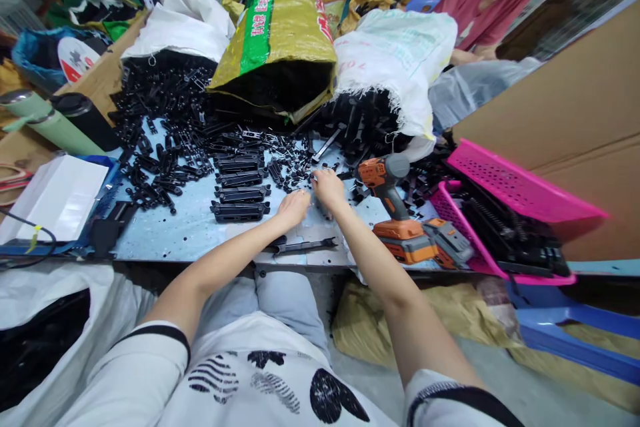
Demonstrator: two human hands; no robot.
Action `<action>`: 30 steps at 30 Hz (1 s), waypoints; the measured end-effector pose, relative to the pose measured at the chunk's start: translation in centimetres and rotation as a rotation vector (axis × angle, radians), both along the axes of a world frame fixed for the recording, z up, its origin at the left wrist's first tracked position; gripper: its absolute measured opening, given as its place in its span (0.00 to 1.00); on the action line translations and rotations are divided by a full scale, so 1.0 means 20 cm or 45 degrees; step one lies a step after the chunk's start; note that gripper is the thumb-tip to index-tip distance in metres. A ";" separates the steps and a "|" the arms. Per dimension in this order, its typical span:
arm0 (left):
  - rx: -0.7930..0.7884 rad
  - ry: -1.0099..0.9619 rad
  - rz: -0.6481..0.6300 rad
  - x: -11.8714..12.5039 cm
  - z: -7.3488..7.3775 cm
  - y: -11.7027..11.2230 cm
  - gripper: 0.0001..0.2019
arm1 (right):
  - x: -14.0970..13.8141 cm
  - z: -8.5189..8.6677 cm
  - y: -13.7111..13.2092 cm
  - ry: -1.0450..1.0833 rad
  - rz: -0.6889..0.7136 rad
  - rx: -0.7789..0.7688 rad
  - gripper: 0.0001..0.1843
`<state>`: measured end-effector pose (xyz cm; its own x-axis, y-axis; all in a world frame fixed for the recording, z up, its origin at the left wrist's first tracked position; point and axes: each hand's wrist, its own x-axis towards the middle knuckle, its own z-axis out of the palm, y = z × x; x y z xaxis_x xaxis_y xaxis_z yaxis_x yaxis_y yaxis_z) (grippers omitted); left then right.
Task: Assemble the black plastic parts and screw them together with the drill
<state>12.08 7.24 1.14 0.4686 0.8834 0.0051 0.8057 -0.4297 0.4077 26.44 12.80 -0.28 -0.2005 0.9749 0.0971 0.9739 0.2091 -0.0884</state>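
My left hand (295,207) is at the near edge of a heap of small black parts and screws (295,163), its fingers drawn together. Just right of it, my right hand (327,188) reaches into the same heap with fingers curled. What either hand pinches is hidden or too small to name. A row of long black plastic pieces (240,211) lies left of my hands. Nearer to me, a black forked piece (305,245) rests at the table edge. An orange and grey cordless driver (390,193) stands on its battery to the right of my right hand.
Sacks (285,20) spill black parts along the back. A pink basket (520,180) of black pieces stands at right, beside a spare battery (450,240). At left are a green bottle (60,123) and a white box (60,197). A co-worker's pink sleeve (465,3) shows behind.
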 end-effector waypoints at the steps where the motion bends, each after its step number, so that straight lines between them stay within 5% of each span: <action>1: 0.012 -0.078 0.040 -0.09 0.01 -0.06 0.08 | -0.02 -0.01 0.05 -0.052 0.018 -0.024 0.15; 4: -0.113 -0.707 0.401 -0.44 0.05 -0.25 0.08 | -0.06 -0.05 0.11 -0.090 0.053 -0.084 0.13; 7: -0.581 -1.292 0.834 -0.73 0.04 -0.44 0.18 | -0.07 -0.06 0.06 -0.013 0.063 -0.030 0.12; 12: -0.933 -1.634 1.103 -0.86 -0.05 -0.65 0.22 | -0.12 0.01 -0.19 0.423 0.193 0.007 0.10; 18: -0.907 -1.488 1.017 -0.83 -0.04 -0.67 0.19 | -0.17 0.13 -0.51 0.801 0.320 -0.322 0.13; 21: -0.861 -1.330 0.915 -0.81 -0.04 -0.66 0.17 | -0.18 0.16 -0.57 0.711 0.463 -0.445 0.13; 30: -0.365 -0.749 0.813 -0.84 -0.19 -0.65 0.18 | -0.26 0.15 -0.60 0.260 0.792 -0.310 0.13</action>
<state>-4.70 -5.82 -2.71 -0.1185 0.9781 -0.1711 0.4842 0.2074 0.8500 21.23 0.81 2.70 -0.7294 0.6839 -0.0145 0.6387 0.6733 -0.3725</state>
